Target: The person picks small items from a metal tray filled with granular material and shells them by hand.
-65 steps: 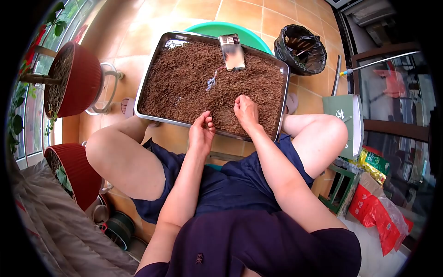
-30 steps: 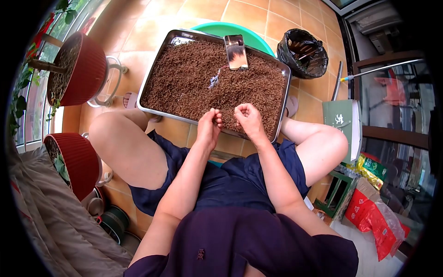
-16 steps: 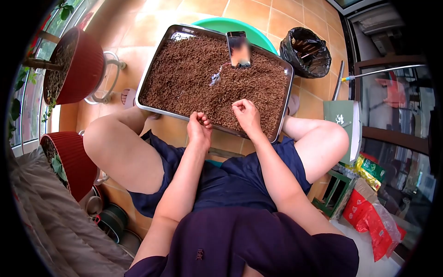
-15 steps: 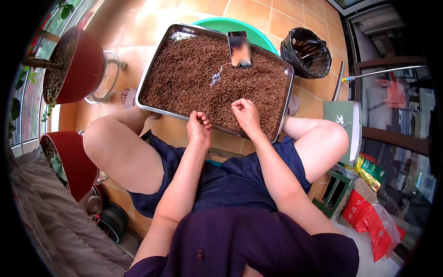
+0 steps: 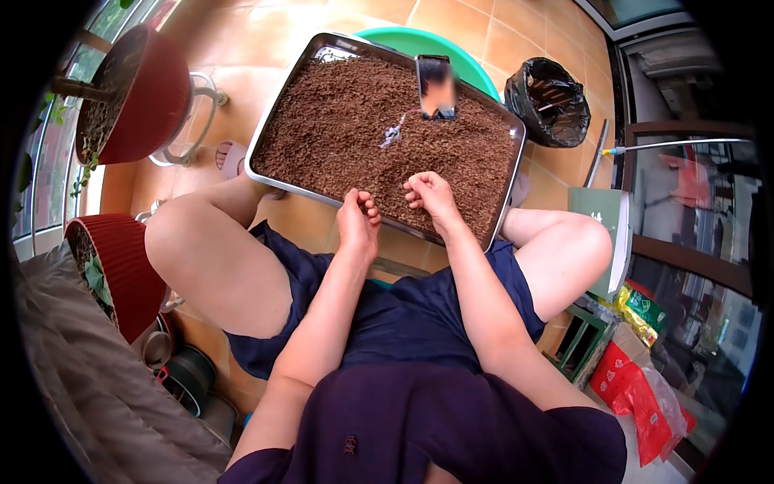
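A metal tray (image 5: 264, 137) filled with small brown dried pieces (image 5: 339, 121) lies in front of me. My left hand (image 5: 359, 223) is at its near edge, palm turned up and fingers curled closed. Over the near right part of the pieces, my right hand (image 5: 432, 198) has thumb and fingertips pinched together. Whatever either hand may hold is too small to make out. A phone (image 5: 436, 89) rests at the tray's far side, its screen lit. Between the phone and my hands, a small whitish patch (image 5: 393, 131) shows on the pieces.
Behind the tray is a green basin (image 5: 435, 39). A bin lined with a black bag (image 5: 548, 103) stands to its right. Red plant pots (image 5: 153, 97) are on the left. A green box (image 5: 595, 230), a red bag (image 5: 641, 391) and packets (image 5: 641, 313) lie on the right.
My view has shifted slightly, so the tray, phone and bin appear farther right. My left hand has turned a little, and the fingers of my right hand have shifted slightly in their pinch.
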